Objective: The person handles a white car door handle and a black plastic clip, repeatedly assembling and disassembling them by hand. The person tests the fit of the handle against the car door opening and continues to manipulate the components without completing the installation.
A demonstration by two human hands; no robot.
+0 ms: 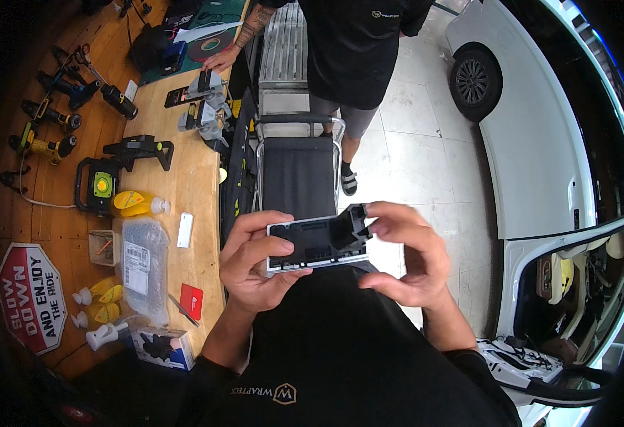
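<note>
Holding: left hand (pixel 258 260) grasps the left end of a shallow black housing (pixel 312 250), pale-rimmed, raised before the torso.
Right hand (pixel 415 256): thumb and fingers spread, fingertips at the housing's upright black part (pixel 350 228); contact cannot be told.
Beyond housing: black-seated metal-framed chair (pixel 298 174); co-worker (pixel 355 53) standing past it, hand on workbench (pixel 197 185).
Workbench top: grey clamps (pixel 211 107), yellow capped bottle (pixel 138 203), red card (pixel 192 302).
Bubble wrap: flat labelled parcel (pixel 145 267), contents indistinct.
Small translucent tub (pixel 104 261): slim orange item (pixel 105 247) inside.
</note>
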